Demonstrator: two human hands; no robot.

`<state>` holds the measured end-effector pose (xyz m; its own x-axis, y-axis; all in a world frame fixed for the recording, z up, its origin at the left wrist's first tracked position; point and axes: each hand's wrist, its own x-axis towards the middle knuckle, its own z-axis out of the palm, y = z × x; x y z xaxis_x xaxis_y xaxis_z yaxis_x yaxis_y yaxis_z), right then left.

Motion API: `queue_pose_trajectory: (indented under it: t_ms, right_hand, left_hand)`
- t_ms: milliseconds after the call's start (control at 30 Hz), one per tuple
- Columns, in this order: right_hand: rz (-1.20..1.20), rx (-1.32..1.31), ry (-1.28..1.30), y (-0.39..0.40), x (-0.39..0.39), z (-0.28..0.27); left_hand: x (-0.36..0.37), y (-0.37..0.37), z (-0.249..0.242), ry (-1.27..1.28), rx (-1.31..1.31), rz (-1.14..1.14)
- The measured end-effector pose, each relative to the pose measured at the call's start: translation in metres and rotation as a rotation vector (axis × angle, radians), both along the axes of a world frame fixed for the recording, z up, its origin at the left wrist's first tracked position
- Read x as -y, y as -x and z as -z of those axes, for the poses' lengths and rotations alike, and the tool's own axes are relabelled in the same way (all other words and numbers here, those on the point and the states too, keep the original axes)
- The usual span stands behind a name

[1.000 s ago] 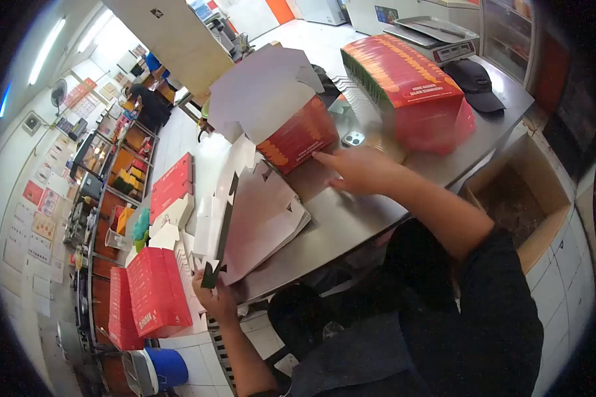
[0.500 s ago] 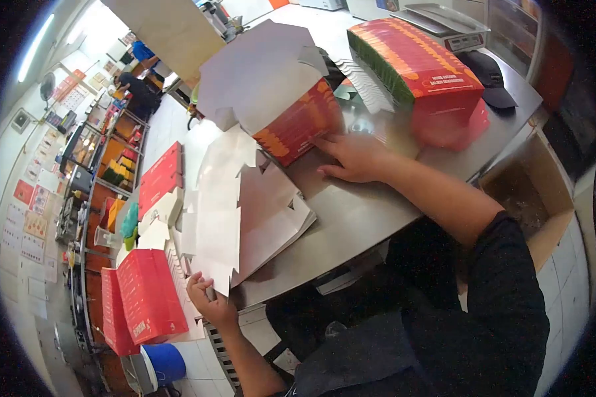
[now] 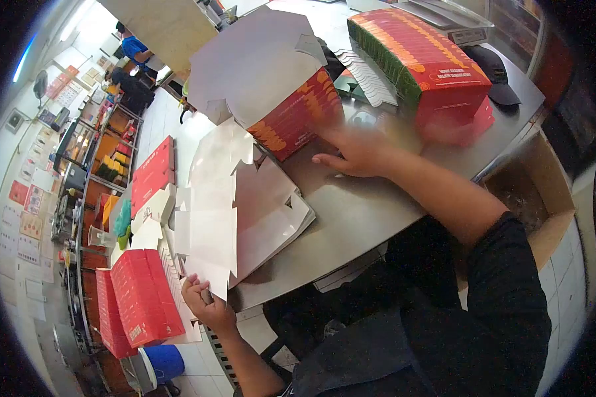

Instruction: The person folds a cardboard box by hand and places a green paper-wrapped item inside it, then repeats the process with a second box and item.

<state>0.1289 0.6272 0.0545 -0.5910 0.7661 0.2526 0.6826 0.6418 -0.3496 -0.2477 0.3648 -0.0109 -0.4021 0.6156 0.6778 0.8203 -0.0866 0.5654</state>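
Judging light card by its firm edges

Your left hand (image 3: 208, 306), fingers half curled, is at the near corner of the pale sheet (image 3: 208, 231); I cannot tell if it pinches. Your right hand (image 3: 364, 151), loosely open, is by the red box (image 3: 300, 118) on the table (image 3: 354, 215). Both look light, bendable; their thin flaps may crease.

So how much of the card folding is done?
The neat red stack near the black cap looks done. The left hand is at the corner of a loose white sheet, and the right hand is by another red stack. The flat pile partly under the sheet is probably left, but I can't count it.
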Motion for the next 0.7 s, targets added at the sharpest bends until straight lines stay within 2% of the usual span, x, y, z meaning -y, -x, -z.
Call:
queue_pose_trajectory:
  t_ms: [400, 500, 700]
  right_hand:
    - [0.012, -0.084, 0.01, -0.004, -0.003, -0.004]
    - [0.033, -0.083, 0.018, -0.006, -0.003, -0.003]
    - [0.043, -0.078, 0.036, -0.006, -0.005, -0.004]
  left_hand:
    - [0.001, -0.008, -0.006, 0.032, -0.052, -0.041]
    - [0.003, 0.018, 0.016, 0.011, 0.032, 0.002]
    - [0.004, 0.011, 0.009, 0.05, -0.033, -0.038]
